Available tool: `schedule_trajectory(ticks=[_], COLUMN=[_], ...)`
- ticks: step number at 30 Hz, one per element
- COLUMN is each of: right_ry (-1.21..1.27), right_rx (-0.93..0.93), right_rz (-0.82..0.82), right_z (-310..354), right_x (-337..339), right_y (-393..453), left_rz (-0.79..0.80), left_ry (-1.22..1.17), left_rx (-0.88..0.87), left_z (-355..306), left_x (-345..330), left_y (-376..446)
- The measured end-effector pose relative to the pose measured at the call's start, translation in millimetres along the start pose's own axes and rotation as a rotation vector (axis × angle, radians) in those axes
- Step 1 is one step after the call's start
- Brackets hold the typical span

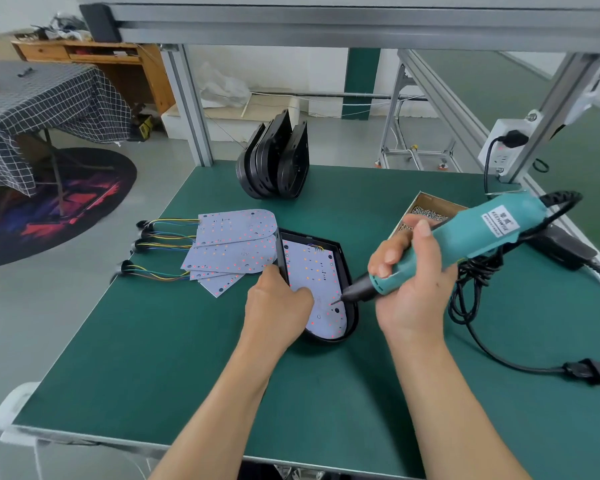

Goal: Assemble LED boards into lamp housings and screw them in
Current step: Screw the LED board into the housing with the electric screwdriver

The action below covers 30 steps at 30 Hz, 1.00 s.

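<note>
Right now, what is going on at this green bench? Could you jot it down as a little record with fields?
right hand: grips the teal electric screwdriver, tip down on the board
left hand: holds the black lamp housing by its edge, thumb on the LED board inside it
spare boards: fanned out left of the housing, wires attached
empty housings: stacked on edge at the far side
box of screws: behind the screwdriver
</note>
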State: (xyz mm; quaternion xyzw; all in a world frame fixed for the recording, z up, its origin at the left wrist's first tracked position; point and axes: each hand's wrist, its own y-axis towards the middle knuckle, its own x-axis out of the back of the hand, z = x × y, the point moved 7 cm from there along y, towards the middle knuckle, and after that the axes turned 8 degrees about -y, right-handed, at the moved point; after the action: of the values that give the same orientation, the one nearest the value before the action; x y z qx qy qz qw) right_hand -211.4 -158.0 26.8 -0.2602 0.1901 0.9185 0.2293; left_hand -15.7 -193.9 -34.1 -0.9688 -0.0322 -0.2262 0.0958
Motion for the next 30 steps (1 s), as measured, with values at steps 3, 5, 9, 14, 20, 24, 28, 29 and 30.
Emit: schedule_trajectory(ticks=[3,5,9,14,20,24,28,29,30], right_ry=[0.041,0.06,-0.096,-0.339,-0.637,-0.857,-1.26,-1.379,-1.489], right_rx=[-0.016,-0.068,-0.289,-0.426,-0.543,-0.517,-0.414,-0.375,-0.342], right_rz=[-0.062,-0.112,-0.152,-0.151,-0.159,-0.089,0.034,0.058,0.072], right_z=[11,19,31,32,7,-4,-3,-3,-3], right_x=[10,17,33,57,84,85,73,69,66], right_y=[4,5,2,-31,-48,-43,-42,-43,-44], left_rz=[0.007,0.017,0.039,0.034,-0.004,0.052,0.087,0.102,0.119], left_ry=[-0.014,-0.016,-0.065,0.03,0.151,0.178,0.174,0.158,0.139], left_rx=[0.01,0.011,-0.008,-0.056,-0.095,-0.094,-0.076,-0.061,-0.047], left_z=[2,3,6,4,-4,-5,-11,-11,-11], left_x=[1,3,4,9,18,17,15,14,13], left_y=[0,0,-1,-2,-4,-5,-7,-8,-8])
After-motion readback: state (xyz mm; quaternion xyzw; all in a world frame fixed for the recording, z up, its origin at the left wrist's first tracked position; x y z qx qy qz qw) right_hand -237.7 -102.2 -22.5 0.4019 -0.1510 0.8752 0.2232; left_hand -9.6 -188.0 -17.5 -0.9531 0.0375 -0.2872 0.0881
